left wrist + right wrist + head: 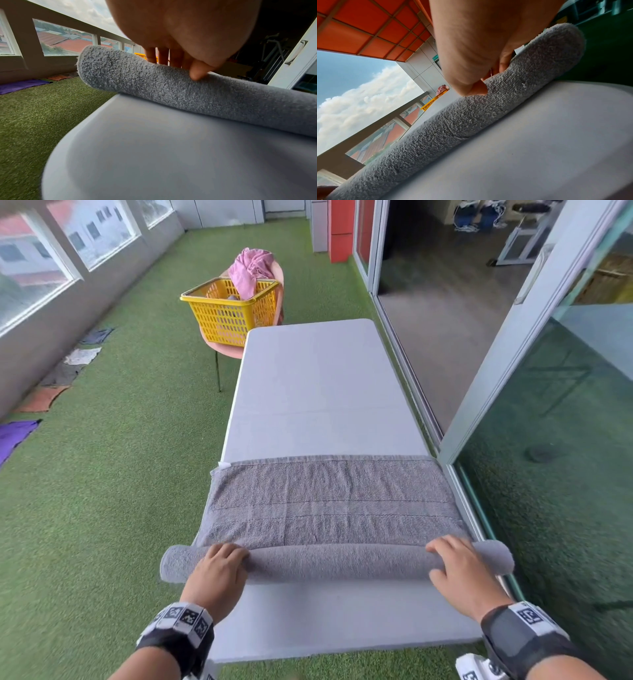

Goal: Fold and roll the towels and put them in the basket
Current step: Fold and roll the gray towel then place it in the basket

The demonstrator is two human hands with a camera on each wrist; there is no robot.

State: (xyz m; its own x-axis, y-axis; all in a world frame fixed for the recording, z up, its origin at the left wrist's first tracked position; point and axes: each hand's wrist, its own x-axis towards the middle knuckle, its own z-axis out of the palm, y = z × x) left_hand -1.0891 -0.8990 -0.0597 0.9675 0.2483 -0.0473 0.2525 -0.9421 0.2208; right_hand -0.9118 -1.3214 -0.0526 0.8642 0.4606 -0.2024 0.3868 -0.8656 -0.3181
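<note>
A grey towel [329,501] lies across the near end of the white table [315,378]. Its near part is wound into a long roll [337,563] whose ends stick out past both table sides. My left hand [219,568] grips the roll near its left end, fingers curled over the top and thumb [199,71] on the near side. My right hand [459,570] grips it near the right end in the same way. The wrist views show the roll [171,86] [471,121] under each palm. The yellow basket [229,313] sits on a pink chair beyond the table's far left corner.
A crumpled pink towel [251,270] hangs over the chair back into the basket. Several cloths, one purple [15,436] and one orange [41,398], lie on the green turf by the left wall. A glass sliding door [513,354] runs close along the table's right side.
</note>
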